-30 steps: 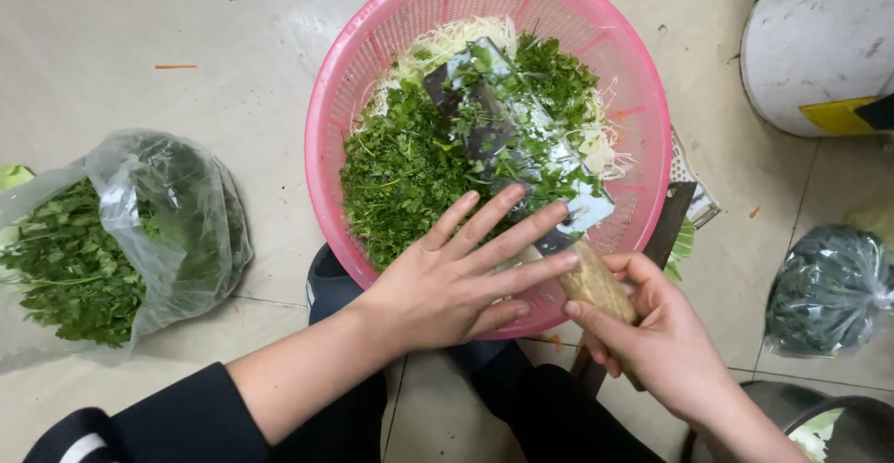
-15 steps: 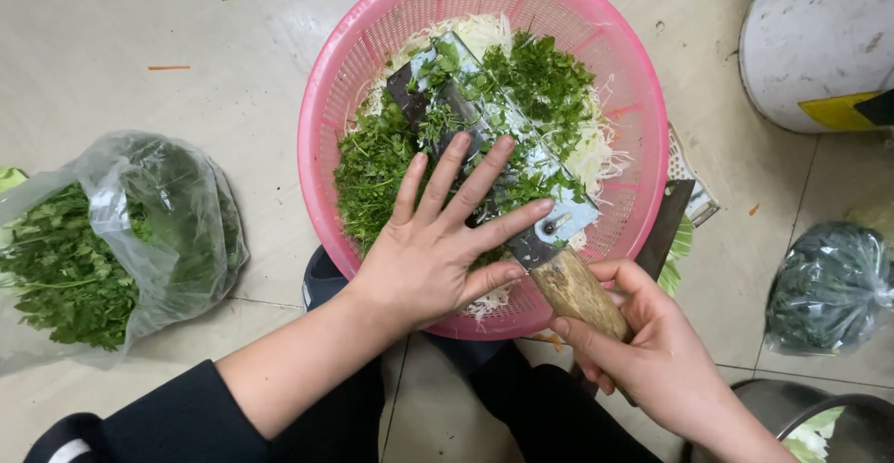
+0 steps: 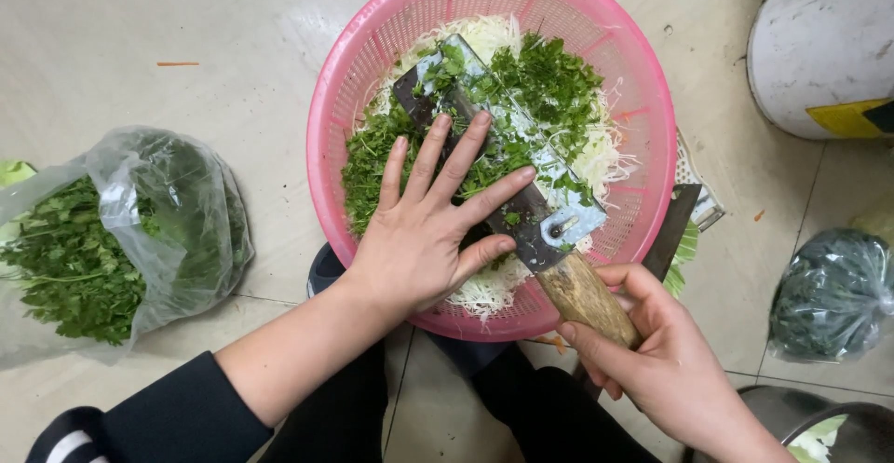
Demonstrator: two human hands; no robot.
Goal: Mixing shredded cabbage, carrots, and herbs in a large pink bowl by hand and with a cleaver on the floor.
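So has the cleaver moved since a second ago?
Yes. The cleaver has swung up over the chopped greens; its blade now reaches toward the pink basket's far side, held by the right hand.

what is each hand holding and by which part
The right hand grips a broad metal cleaver by its wooden handle. The left hand holds nothing, resting flat on the blade.

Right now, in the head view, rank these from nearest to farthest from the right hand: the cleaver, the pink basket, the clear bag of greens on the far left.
From the right hand:
1. Cleaver: its wooden handle is in that hand's grip.
2. Pink basket: directly ahead, rim just beyond the knuckles.
3. Clear bag of greens: far left on the floor, past the left hand.
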